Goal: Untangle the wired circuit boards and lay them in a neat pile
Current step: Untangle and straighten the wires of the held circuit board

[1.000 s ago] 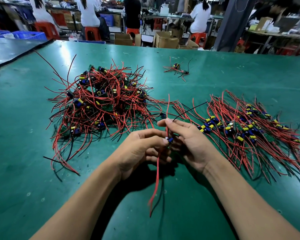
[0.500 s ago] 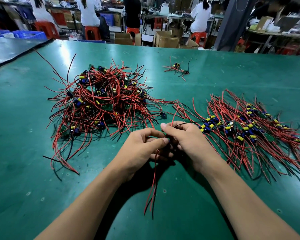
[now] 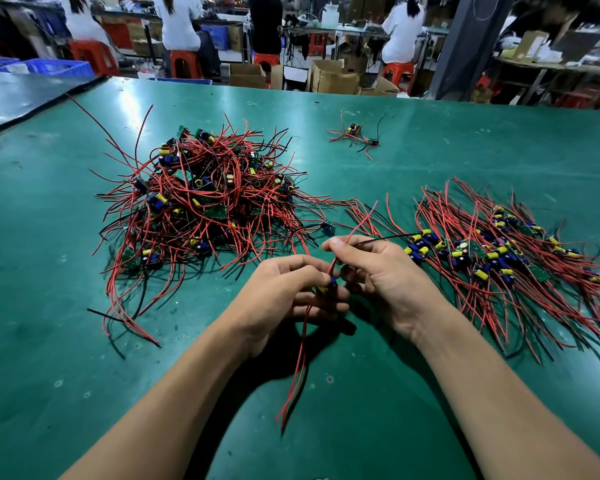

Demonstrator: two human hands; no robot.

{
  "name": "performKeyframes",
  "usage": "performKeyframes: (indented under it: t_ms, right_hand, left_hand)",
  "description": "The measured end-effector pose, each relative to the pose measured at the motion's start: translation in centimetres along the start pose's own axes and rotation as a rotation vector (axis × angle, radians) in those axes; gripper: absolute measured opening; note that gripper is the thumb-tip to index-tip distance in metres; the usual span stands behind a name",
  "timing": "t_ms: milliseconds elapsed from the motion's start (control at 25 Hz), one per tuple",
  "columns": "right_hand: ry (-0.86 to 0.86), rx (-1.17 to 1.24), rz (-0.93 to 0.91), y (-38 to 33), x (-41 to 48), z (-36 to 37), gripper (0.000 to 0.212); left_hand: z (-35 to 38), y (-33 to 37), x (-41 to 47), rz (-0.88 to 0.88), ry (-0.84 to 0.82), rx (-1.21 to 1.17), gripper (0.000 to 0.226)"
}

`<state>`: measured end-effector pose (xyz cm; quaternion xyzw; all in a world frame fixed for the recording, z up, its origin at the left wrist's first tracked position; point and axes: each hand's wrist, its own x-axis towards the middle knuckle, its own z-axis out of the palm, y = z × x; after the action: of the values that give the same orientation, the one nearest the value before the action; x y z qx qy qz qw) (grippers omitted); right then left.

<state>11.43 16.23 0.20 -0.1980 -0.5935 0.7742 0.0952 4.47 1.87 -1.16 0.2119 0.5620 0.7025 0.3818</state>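
The left hand (image 3: 284, 296) and right hand (image 3: 385, 275) meet just above the green surface (image 3: 66, 341), near its front and midway between the 2 big groups of boards. 1 circuit board (image 3: 327, 285) sits between the hands. The left grip pinches it at the fingertips, so only a blue and yellow part shows. The right grip has its fingers curled and pinches the board's black wire (image 3: 388, 238), which runs out rightward toward the pile. 1 red wire (image 3: 355, 226) rises from the board past the right forefinger. 2 more red wires (image 3: 297, 375) hang down from the left grip toward the person, with their ends close to the surface.

The tangled heap (image 3: 208, 199) lies to the left, beyond the left hand. Its boards are knotted in red and black leads and are too many to count. 1 loose board (image 3: 327, 227) lies at its right edge, just beyond the hands. The laid-out pile (image 3: 506, 258) is on the right, beside the right hand, its wires mostly lying the same way; again the count is unclear. 1 small cluster (image 3: 355, 133) sits far back on the surface, well apart from both.
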Motion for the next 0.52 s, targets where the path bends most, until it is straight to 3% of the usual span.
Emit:
performKeyframes:
  t_ms: [240,440,520]
  right_hand:
    - [-0.011,-0.062,-0.102,0.39,0.31,0.11,0.03]
    - [-0.103,-0.05,-0.046,0.37,0.06,0.13,0.026]
    - [-0.119,-0.071,-0.039,0.47,-0.05,0.14,0.027]
  left_hand:
    - [0.1,0.3,0.1,-0.012,0.002,-0.071,0.016]
    - [0.28,-0.06,0.16,0.02,0.053,-0.064,0.012]
    - [0.31,-0.18,0.29,0.046,0.095,-0.02,0.022]
